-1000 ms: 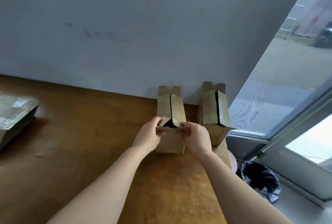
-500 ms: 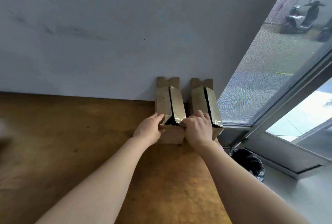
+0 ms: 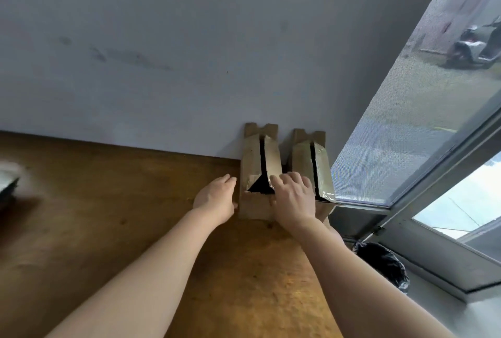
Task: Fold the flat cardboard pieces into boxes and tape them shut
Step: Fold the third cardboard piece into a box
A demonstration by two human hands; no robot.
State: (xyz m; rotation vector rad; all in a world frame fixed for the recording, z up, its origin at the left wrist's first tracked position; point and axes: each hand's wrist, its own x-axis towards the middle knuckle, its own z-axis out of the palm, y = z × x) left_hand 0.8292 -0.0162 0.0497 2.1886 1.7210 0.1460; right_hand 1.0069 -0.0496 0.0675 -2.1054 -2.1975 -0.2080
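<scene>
Broad brown worktop (image 3: 108,215), and at its far right corner two cardboard boxes stand side by side against the wall (image 3: 189,53). The left box (image 3: 253,164) and right box (image 3: 302,161) both gape along the top, dark inside, contents unseen. Black-lined bin (image 3: 382,264) sits beside the worktop. Left hand (image 3: 217,196), fingers relaxed, is at the left box's side; right hand (image 3: 292,196) lies spread across its right flap.

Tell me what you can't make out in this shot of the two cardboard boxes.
Head view, all four:
1. Inside the left box: just a dark gap between its flaps.
2. Near end of the right box: partly behind the right hand.
3. The blurred object at the frame's left edge: cut off, unidentifiable.
4. Whether the left hand touches the left box: too close to tell.
</scene>
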